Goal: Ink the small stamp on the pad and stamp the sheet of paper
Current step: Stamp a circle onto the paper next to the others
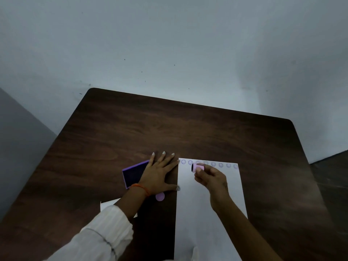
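Pink, the stamp (pixel 197 168) lies on its side in the right hand (pixel 213 180), pinched at its back end by fingertips, above the top of the sheet (pixel 207 213), just under a row of round prints (pixel 209 164). Its long axis runs left-right, the dark face turned left toward the pad (pixel 132 175). Half over the pad, the left hand (pixel 159 175) lies flat and spread, gripping nothing, its thumb at the sheet's edge. Probably the next inking means crossing leftward past that hand.
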`<state>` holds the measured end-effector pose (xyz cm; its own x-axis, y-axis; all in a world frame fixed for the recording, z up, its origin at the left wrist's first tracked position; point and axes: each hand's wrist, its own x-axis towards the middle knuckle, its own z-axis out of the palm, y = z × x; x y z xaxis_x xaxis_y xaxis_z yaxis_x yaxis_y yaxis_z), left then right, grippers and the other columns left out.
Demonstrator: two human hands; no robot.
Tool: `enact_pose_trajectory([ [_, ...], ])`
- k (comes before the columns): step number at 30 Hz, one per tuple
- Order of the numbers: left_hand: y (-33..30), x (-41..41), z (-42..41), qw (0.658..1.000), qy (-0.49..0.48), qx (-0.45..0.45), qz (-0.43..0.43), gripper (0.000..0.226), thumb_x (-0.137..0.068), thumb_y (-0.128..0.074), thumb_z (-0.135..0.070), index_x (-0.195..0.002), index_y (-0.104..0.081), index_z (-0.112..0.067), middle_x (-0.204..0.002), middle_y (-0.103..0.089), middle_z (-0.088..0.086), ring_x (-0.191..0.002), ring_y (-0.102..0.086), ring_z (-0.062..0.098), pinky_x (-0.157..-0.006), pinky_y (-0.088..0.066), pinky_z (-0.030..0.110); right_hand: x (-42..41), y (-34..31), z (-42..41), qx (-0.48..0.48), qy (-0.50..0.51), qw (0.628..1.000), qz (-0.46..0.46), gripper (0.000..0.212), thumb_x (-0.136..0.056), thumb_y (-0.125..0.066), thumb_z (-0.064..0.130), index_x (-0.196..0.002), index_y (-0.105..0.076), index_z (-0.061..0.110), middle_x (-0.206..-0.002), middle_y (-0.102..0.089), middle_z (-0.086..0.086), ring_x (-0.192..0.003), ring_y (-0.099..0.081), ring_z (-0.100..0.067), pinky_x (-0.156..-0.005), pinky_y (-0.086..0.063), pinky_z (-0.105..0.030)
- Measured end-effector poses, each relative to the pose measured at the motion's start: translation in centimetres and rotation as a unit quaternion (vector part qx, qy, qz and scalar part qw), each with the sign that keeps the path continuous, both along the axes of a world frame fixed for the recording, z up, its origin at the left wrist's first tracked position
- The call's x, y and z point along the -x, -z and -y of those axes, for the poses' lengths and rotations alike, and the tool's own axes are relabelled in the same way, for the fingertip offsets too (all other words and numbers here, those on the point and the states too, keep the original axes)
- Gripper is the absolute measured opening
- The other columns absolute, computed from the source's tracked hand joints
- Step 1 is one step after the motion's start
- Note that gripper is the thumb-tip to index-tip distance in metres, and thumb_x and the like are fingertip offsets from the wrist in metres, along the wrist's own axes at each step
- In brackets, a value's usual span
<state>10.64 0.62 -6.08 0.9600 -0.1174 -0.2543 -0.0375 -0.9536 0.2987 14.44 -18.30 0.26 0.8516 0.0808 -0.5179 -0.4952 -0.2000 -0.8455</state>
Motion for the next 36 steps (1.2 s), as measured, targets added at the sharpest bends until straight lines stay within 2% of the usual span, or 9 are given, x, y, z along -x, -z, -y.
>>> enact_pose_trajectory([
  [2, 0.1, 0.0, 0.0, 1.0, 0.003, -0.002, 0.002, 0.094, -0.072, -0.048, -0.074, -0.144, -0.002, -0.036, -0.158, 0.004, -0.003, -0.144, 0.011, 0.024, -0.109, 0.019, 0.047, 0.3, 0.5, -0.7, 0.113, -0.043, 0.985, 0.122, 0.027, -0.081, -0.07, 0.025, -0.103, -0.068, 0.01, -0.103, -0.071, -0.008, -0.093, -0.065, -0.019, -0.088, -0.054, -0.034],
  [4, 0.1, 0.0, 0.0, 1.0, 0.005, -0.001, 0.002, 0.093, -0.072, -0.048, -0.074, -0.144, -0.001, -0.036, -0.158, 0.004, -0.003, -0.144, 0.011, 0.025, -0.109, 0.019, 0.047, 0.4, 1.0, -1.4, 0.168, -0.084, 0.955, 0.23, 0.025, -0.081, -0.07, 0.027, -0.098, -0.07, 0.009, -0.098, -0.074, -0.007, -0.089, -0.066, -0.016, -0.081, -0.051, -0.022],
  [6, 0.0, 0.0, 0.1, 1.0, 0.005, 0.002, 0.001, 0.092, -0.072, -0.048, -0.074, -0.144, -0.003, -0.037, -0.158, 0.004, -0.002, -0.144, 0.011, 0.025, -0.11, 0.018, 0.048, 0.3, 1.4, -2.1, 0.219, -0.109, 0.926, 0.289, 0.025, -0.082, -0.068, 0.025, -0.097, -0.071, 0.006, -0.095, -0.075, -0.009, -0.086, -0.067, -0.017, -0.074, -0.045, -0.012],
  [7, -0.1, 0.0, 0.1, 1.0, 0.005, 0.002, 0.0, 0.092, -0.072, -0.048, -0.073, -0.144, -0.003, -0.037, -0.158, 0.004, -0.002, -0.144, 0.011, 0.025, -0.111, 0.017, 0.048, 0.2, 1.6, -2.3, 0.245, -0.125, 0.913, 0.302, 0.026, -0.083, -0.067, 0.024, -0.099, -0.071, 0.004, -0.096, -0.075, -0.012, -0.087, -0.068, -0.02, -0.075, -0.046, -0.014],
  [10, -0.2, 0.0, 0.1, 1.0, 0.005, 0.006, -0.006, 0.089, -0.073, -0.048, -0.073, -0.143, -0.007, -0.037, -0.158, 0.005, -0.002, -0.144, 0.012, 0.025, -0.111, 0.017, 0.048, -0.1, 2.1, -2.9, 0.311, -0.216, 0.88, 0.287, 0.033, -0.088, -0.06, 0.024, -0.113, -0.064, 0.002, -0.114, -0.07, -0.014, -0.104, -0.065, -0.028, -0.093, -0.047, -0.028],
  [13, -0.3, 0.0, 0.2, 1.0, 0.001, 0.012, -0.007, 0.088, -0.073, -0.049, -0.072, -0.143, -0.009, -0.038, -0.159, 0.004, -0.002, -0.144, 0.012, 0.025, -0.111, 0.016, 0.048, -0.6, 2.3, -3.2, 0.367, -0.288, 0.853, 0.235, 0.039, -0.093, -0.052, 0.026, -0.125, -0.054, 0.005, -0.128, -0.061, -0.011, -0.115, -0.059, -0.025, -0.103, -0.041, -0.027],
  [20, -0.2, 0.0, 0.1, 1.0, 0.0, 0.016, -0.01, 0.087, -0.073, -0.049, -0.072, -0.143, -0.01, -0.039, -0.159, 0.004, -0.001, -0.144, 0.011, 0.026, -0.112, 0.015, 0.049, -0.9, 2.2, -3.8, 0.429, -0.371, 0.785, 0.249, 0.038, -0.095, -0.047, 0.023, -0.131, -0.046, 0.01, -0.134, -0.056, -0.009, -0.118, -0.056, -0.023, -0.101, -0.043, -0.027],
  [26, -0.2, 0.0, 0.1, 0.999, -0.002, 0.031, -0.009, 0.086, -0.073, -0.05, -0.071, -0.142, -0.011, -0.04, -0.159, 0.003, -0.002, -0.144, 0.011, 0.025, -0.113, 0.014, 0.05, -1.3, 2.1, -4.6, 0.461, -0.388, 0.762, 0.237, 0.039, -0.092, -0.052, 0.022, -0.129, -0.046, 0.01, -0.131, -0.057, -0.011, -0.119, -0.053, -0.026, -0.097, -0.045, -0.031],
  [36, 0.2, 0.2, 0.1, 0.999, -0.004, 0.039, -0.002, 0.086, -0.073, -0.05, -0.072, -0.143, -0.012, -0.04, -0.159, 0.004, -0.002, -0.145, 0.011, 0.025, -0.113, 0.014, 0.05, -1.5, 2.5, -4.8, 0.467, -0.443, 0.721, 0.257, 0.045, -0.09, -0.056, 0.017, -0.131, -0.042, 0.007, -0.138, -0.05, -0.012, -0.126, -0.046, -0.028, -0.106, -0.04, -0.033],
])
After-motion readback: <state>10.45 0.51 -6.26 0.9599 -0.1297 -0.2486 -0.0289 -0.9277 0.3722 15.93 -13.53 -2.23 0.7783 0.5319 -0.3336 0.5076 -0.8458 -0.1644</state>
